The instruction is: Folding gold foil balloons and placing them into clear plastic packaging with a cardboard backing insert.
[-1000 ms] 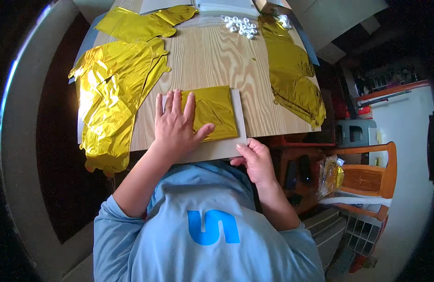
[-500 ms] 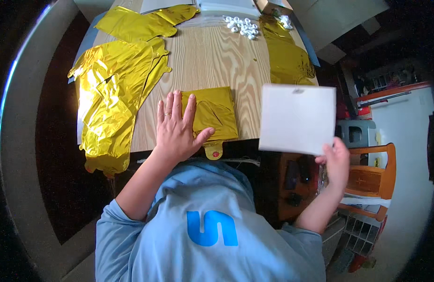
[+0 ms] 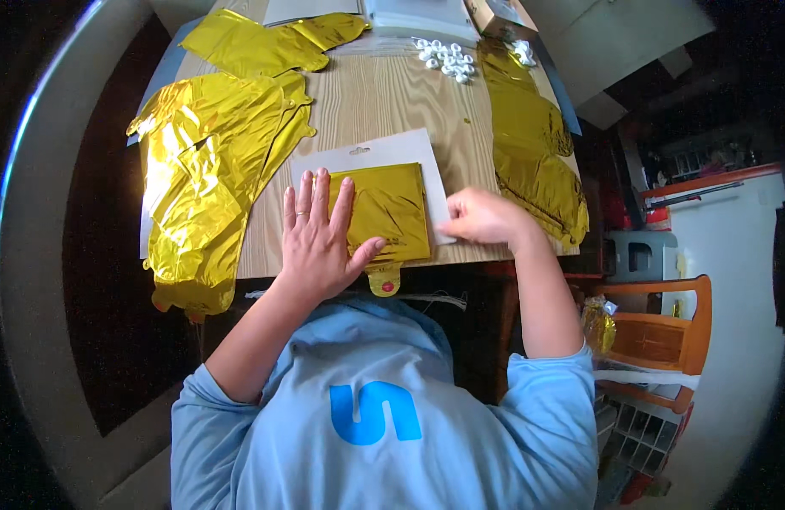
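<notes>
A gold foil balloon [image 3: 386, 204], folded into a near-square, lies at the table's front edge with its small round-ended tab hanging over. Flat on its left part rests my left hand [image 3: 318, 228], fingers stretched out and slightly apart. Beneath the folded balloon sits a white card [image 3: 437, 174] with a hanger slot in its far edge; it is turned a little and shows past the balloon's far and right sides. My right hand [image 3: 488, 217] grips the card's near right edge, fingers closed, the tips partly hidden.
Loose gold foil balloons [image 3: 214, 170] spread over the left of the wooden table [image 3: 367, 93], and more gold foil [image 3: 533, 144] covers the right edge. Several small white curled pieces [image 3: 448, 59] lie at the back, near clear plastic sheets [image 3: 422, 17] and a cardboard box [image 3: 499, 17].
My right hand has brought the white card from the right of the table leftward, and it now lies under the folded balloon. My left hand stays in place on the balloon.
</notes>
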Motion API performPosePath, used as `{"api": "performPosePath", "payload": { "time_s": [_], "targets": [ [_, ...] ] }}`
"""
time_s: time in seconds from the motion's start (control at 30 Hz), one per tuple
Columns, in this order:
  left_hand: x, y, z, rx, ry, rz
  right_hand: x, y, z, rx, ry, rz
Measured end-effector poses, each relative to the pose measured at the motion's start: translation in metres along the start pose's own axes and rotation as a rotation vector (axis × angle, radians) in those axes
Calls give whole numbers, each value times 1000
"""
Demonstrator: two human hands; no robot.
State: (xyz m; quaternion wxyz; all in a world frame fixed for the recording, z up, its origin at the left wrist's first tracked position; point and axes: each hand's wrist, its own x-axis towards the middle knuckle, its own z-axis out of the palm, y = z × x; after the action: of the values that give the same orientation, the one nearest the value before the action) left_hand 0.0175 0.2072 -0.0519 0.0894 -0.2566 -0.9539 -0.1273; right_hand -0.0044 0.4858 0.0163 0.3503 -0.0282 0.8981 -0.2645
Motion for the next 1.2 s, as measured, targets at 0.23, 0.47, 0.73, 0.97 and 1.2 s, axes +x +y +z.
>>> {"api": "performPosePath", "payload": {
  "time_s": [0.23, 0.47, 0.73, 0.97, 1.2],
  "targets": [
    [7, -9, -6, -102, -14, -55, -6, -25, 7, -84, 810, -146],
    [27, -40, -20, -373, 15, -33, 54, -19, 57, -390, 816, -542],
    [43, -88, -22, -1071, -164, -172, 66, -14, 42, -415, 783, -577],
    [22, -60, -46, -315, 62, 282, 65, -9, 49, -472, 802, -496],
    [8, -57, -33, -192, -21, 516, 64, -10, 50, -486, 819, -495]
  ]
}}
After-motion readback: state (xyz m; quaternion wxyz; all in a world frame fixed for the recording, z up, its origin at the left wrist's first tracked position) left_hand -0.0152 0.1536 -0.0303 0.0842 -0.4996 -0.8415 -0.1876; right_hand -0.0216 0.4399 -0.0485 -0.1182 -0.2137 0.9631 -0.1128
